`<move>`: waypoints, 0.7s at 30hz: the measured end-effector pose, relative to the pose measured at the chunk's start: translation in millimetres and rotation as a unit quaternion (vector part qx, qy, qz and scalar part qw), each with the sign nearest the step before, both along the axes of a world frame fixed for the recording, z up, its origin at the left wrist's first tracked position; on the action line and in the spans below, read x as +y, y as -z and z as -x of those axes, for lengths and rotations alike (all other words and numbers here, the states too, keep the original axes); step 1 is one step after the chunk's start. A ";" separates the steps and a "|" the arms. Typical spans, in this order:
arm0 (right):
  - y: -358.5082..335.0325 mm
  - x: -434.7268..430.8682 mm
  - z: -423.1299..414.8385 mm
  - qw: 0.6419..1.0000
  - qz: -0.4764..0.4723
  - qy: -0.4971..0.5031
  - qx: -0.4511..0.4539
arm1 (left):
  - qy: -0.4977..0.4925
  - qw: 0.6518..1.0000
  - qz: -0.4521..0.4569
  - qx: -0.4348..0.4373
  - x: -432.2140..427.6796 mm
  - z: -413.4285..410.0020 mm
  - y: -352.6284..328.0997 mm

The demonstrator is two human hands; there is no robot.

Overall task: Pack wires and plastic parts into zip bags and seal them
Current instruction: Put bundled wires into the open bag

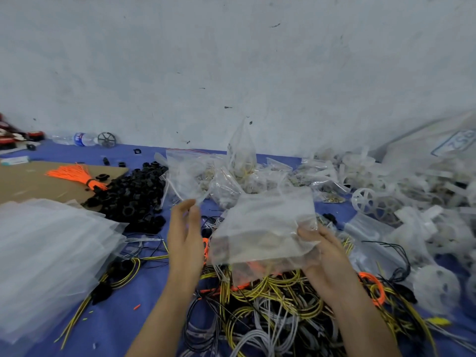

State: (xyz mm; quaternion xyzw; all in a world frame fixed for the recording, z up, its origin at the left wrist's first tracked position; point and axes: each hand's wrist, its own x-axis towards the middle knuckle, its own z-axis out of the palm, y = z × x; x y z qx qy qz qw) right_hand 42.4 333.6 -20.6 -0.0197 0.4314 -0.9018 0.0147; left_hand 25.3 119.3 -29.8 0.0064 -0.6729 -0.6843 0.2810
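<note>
Clear bag (262, 228) is spreading sideways, right hand (327, 258) clamping its near edge; left hand (185, 235) is pinching a second bag (184, 176) above; wires (270, 305) are crowding below.

a brown cardboard sheet (25, 181) is lying on the blue cloth (123, 318), a plastic water bottle (77, 139) is lying beyond the cardboard, and a scuffed white wall (231, 60) is rising behind it.

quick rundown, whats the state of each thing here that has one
bag: held up over the wires, seal too blurred to tell
right hand: grips the bag's right edge
left hand: raised left of the bag, grip unclear
wires: loose, tangled heap
empty bags: stacked flat
filled bags: heaped at the back
orange bundle: tied, lying on cardboard
bottle: on its side
</note>
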 end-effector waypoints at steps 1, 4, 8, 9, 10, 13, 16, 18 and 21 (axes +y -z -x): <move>-0.2 1.3 0.4 1.000 0.018 0.000 0.010 | 0.004 0.998 -0.047 -0.042 -8.4 2.8 3.3; 1.2 0.7 -0.8 0.999 0.021 -0.011 0.033 | 0.102 0.970 -0.170 -0.136 -15.1 5.3 6.4; 0.4 -4.3 -6.0 0.999 0.010 -0.028 0.041 | 0.243 0.937 -0.155 -0.196 -0.2 4.9 -9.3; 1.6 -3.9 -6.3 0.999 -0.001 -0.029 0.035 | 0.263 0.936 -0.126 -0.197 -0.8 1.2 -11.4; 3.4 -3.0 -6.9 0.999 -0.026 -0.025 0.036 | 0.269 0.935 -0.106 -0.206 -1.0 0.0 -12.0; 7.1 -0.3 -6.8 0.993 -0.106 0.002 0.052 | 0.313 0.924 -0.135 -0.176 -1.5 -10.7 -11.6; 9.0 0.0 -4.1 0.993 -0.090 -0.029 0.077 | 0.343 0.905 -0.177 -0.177 -1.3 -12.2 -6.4; 8.5 0.6 -2.6 0.992 -0.088 -0.024 0.087 | 0.370 0.890 -0.196 -0.182 1.3 -7.9 -6.5; 5.2 1.1 -4.4 0.989 -0.120 -0.028 0.082 | 0.365 0.903 -0.140 -0.176 2.3 -6.7 -3.5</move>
